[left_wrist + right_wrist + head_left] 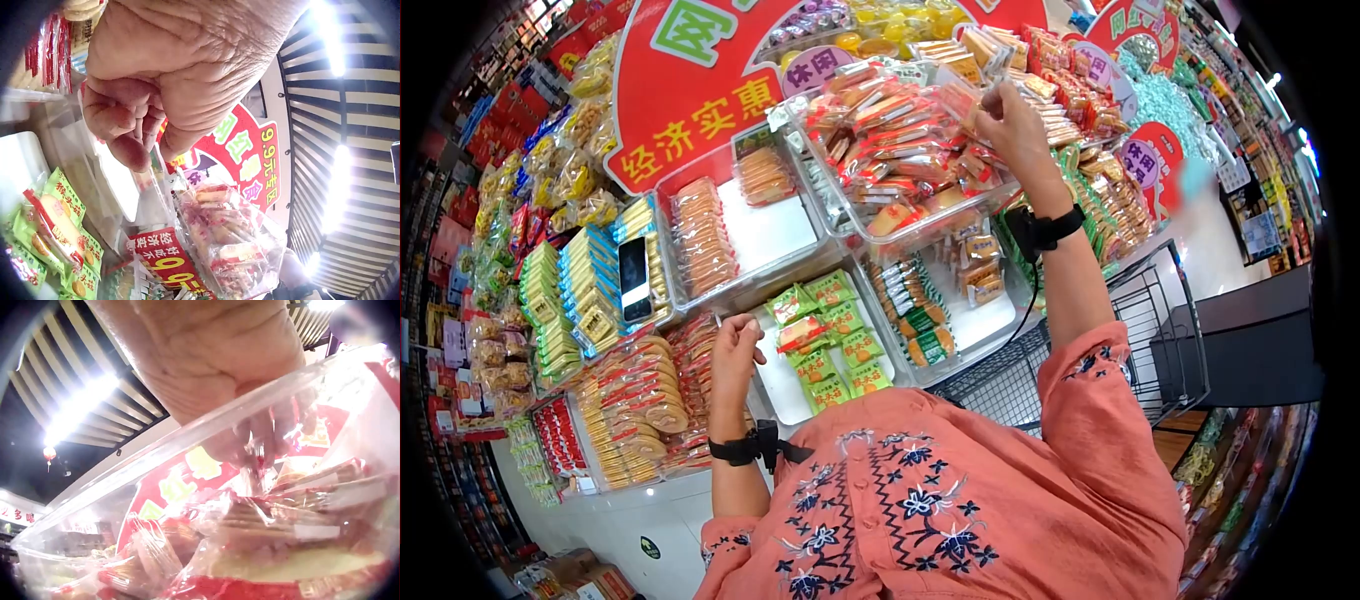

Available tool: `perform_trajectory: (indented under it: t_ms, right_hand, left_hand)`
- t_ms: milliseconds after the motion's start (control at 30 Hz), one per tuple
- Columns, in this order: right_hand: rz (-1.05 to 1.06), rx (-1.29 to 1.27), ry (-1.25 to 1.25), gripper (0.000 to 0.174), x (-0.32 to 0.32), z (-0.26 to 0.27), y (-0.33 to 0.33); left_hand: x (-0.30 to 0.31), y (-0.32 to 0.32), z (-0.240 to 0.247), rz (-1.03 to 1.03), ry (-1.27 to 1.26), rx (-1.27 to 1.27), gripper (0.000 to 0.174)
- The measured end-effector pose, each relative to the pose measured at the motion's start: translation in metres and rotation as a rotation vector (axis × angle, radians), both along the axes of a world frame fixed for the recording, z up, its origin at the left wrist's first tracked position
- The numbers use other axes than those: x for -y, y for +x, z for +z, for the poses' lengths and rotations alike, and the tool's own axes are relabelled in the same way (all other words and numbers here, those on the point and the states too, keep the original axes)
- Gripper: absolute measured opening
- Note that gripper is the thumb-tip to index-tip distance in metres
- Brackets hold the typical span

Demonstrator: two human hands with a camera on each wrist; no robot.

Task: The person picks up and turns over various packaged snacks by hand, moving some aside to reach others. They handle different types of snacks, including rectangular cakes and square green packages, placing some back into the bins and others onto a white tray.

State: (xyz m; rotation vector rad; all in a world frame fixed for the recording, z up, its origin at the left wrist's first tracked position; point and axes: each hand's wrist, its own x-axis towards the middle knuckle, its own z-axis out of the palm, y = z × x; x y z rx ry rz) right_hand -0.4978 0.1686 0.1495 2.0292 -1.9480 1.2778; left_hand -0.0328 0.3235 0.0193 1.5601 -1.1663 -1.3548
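My right hand (1012, 125) reaches over a clear plastic bin (900, 237) heaped with red-and-clear wrapped snack packets (890, 140). Seen from the right wrist, its fingers (256, 440) are behind the bin's clear wall and pinch the wrapper of a snack packet (253, 478). My left hand (738, 358) hangs with loosely curled fingers and holds nothing, beside a white tray of green snack packets (832, 350). One red-and-clear packet (803, 334) lies on top of the green ones, also visible in the left wrist view.
Neighbouring bins hold long wrapped biscuits (700, 235) and green-banded packets (912, 310). A phone (635, 280) lies on yellow packs at the left. Large red signs (690, 90) stand behind the bins. A wire shopping cart (1145, 345) is to the right of the person.
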Motion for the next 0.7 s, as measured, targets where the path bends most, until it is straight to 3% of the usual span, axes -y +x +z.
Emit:
perform_trajectory:
  t_ms: [167,267,367,533,700]
  right_hand:
    - [-0.054,0.190,-0.130,0.024,-0.023,0.028,0.009]
    - [0.258,0.687,-0.054,0.029,-0.055,0.057,0.031]
    - [0.418,0.761,0.098,0.035,-0.096,0.082,0.074]
    - [0.656,0.758,0.329,0.037,-0.143,0.062,0.151]
    - [0.771,0.382,0.173,0.029,-0.149,-0.012,0.209]
  left_hand:
    - [-0.004,0.005,0.000,0.025,-0.002,-0.012,0.028]
    - [-0.006,0.005,0.006,0.026,0.000,-0.010,0.028]
    - [-0.004,0.001,0.014,-0.020,-0.005,-0.042,0.028]
    - [-0.008,-0.014,0.050,-0.090,-0.044,-0.179,0.033]
    - [-0.016,-0.010,0.058,-0.062,0.043,-0.492,0.050]
